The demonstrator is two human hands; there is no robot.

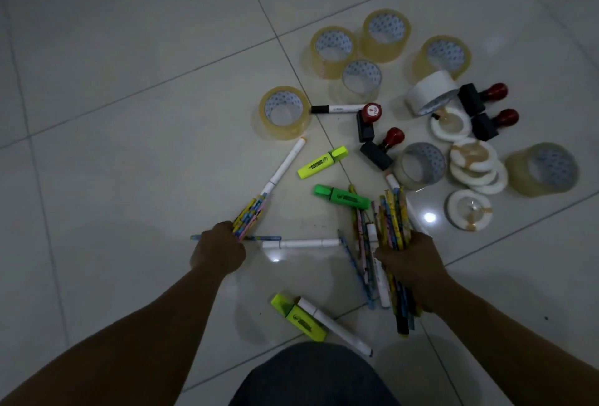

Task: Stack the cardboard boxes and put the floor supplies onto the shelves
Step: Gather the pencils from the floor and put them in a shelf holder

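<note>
Supplies lie scattered on the tiled floor (129, 81). My left hand (218, 251) is closed around a small bundle of patterned pencils (251, 214) that point up and right. My right hand (410, 263) grips a larger bundle of pencils (395, 217), held roughly upright. More pencils (361, 263) and a white marker (301, 243) rest on the floor between my hands. A yellow highlighter (322, 162) and a green highlighter (343, 197) lie just beyond. No boxes or shelves are in view.
Several clear tape rolls (283, 112) and a white tape roll (431, 92) sit at the upper right. Stamps with red knobs (368, 122), small white tape rings (475, 159), another yellow highlighter (299, 319) and markers (287, 165) lie around. My knee (314, 376) is at the bottom.
</note>
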